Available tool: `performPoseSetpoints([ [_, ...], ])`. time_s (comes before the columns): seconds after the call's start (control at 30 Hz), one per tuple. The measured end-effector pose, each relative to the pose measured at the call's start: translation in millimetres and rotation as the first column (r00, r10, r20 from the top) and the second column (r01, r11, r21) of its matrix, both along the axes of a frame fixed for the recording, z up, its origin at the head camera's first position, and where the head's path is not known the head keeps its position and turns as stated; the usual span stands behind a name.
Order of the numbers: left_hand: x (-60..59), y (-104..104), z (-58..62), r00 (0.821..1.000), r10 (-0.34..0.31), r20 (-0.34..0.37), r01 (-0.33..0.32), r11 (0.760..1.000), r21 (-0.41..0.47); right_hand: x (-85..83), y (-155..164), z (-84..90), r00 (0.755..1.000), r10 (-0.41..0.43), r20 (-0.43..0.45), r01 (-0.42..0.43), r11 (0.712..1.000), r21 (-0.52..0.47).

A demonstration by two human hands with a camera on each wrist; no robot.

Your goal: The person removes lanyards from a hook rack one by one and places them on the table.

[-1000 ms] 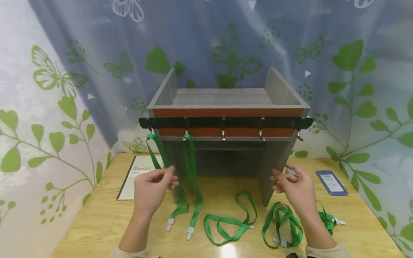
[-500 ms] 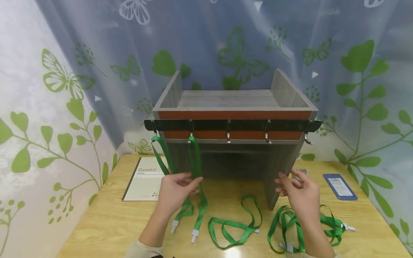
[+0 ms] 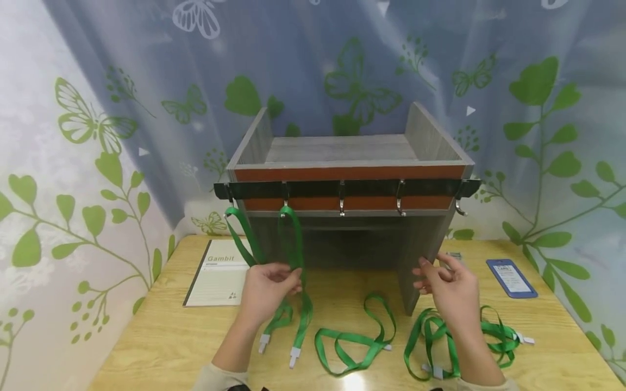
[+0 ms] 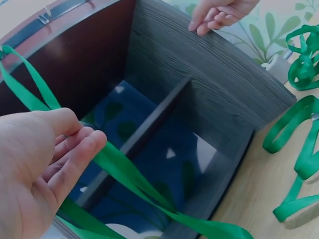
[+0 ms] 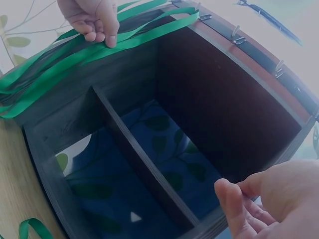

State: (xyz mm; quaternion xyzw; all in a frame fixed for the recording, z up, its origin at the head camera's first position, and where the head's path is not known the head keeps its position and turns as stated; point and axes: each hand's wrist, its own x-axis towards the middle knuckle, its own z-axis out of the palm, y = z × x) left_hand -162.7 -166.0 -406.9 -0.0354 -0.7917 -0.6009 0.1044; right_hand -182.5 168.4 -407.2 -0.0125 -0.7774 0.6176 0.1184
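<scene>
The left hand (image 3: 266, 288) pinches the green lanyard (image 3: 293, 255) hanging from the second hook (image 3: 283, 207), so it should keep the strap flat and untwisted, while the right hand (image 3: 452, 290), fingers relaxed and empty, steadies the shelf (image 3: 420, 244).

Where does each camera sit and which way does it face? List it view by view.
Head: above the table, looking forward and down at the wooden shelf; both forearms show, left hand at a hanging lanyard, right hand at the shelf's side panel.
Left wrist: behind the left hand, facing into the shelf's underside; the right hand's fingertips show beyond.
Right wrist: behind the right hand, facing the same cavity; the left hand shows.
Shared: both wrist views show the inner divider.
</scene>
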Motion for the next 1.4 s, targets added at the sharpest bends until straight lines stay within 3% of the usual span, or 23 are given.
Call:
performPoseSetpoints([
  [0.17, 4.5, -2.6, 11.5, 1.000, -0.006, -0.013, 0.005, 0.998, -0.065, 2.5, 0.5, -1.8, 1.000, 0.006, -0.004, -0.006, 1.000, 0.016],
  [0.47, 16.4, -5.4, 36.5, 0.995, 0.013, -0.096, -0.030, 0.984, -0.173, 7.8, 2.1, -4.2, 0.999, 0.038, 0.022, -0.038, 0.999, 0.026],
  [0.63, 22.8, -7.0, 55.9, 0.992, 0.043, -0.120, -0.065, 0.981, -0.184, 5.9, 2.5, -4.9, 0.999, 0.035, 0.016, -0.035, 0.999, 0.023],
  [0.8, 30.4, -7.0, 80.5, 0.987, 0.026, -0.161, -0.053, 0.984, -0.168, 4.6, 2.4, -4.2, 0.999, 0.026, 0.024, -0.026, 1.000, 0.007],
  [1.03, 35.2, -6.9, 110.7, 0.966, -0.001, -0.259, -0.047, 0.982, -0.182, 4.3, 4.4, -2.8, 1.000, 0.012, 0.021, -0.012, 1.000, 0.006],
  [1.23, 42.2, -8.8, 122.7, 0.958, -0.013, -0.287, -0.037, 0.985, -0.166, 2.1, 4.1, -0.6, 1.000, 0.010, 0.025, -0.010, 1.000, 0.003],
  [1.4, 48.2, -12.5, 125.6, 0.958, 0.001, -0.287, -0.054, 0.983, -0.175, -0.7, 2.0, 0.5, 1.000, 0.015, 0.011, -0.015, 1.000, 0.001],
])
